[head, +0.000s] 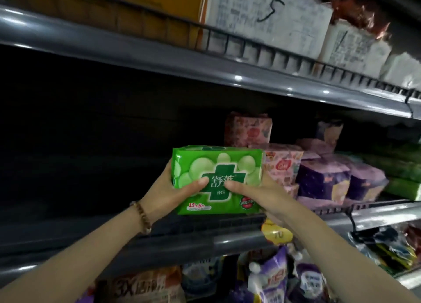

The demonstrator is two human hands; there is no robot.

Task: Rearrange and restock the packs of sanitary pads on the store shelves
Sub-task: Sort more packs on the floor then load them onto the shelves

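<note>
Brown carton: on the top shelf, 11 o'clock.
Left hand: fingers curled round the left end of the green pack, thumb on its front.
Green pack: centre, upright, over the front rail of the middle shelf; whether they touch is unclear.
White cartons: top shelf, 1 o'clock.
Right hand: clasping the pack's right end.
Pink packs: middle shelf, just beside the pack at 3 o'clock.
Purple packs: same shelf, farther right.

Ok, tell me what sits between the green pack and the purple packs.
In the head view, pink patterned packs stand between the green pack and the purple packs.
</note>
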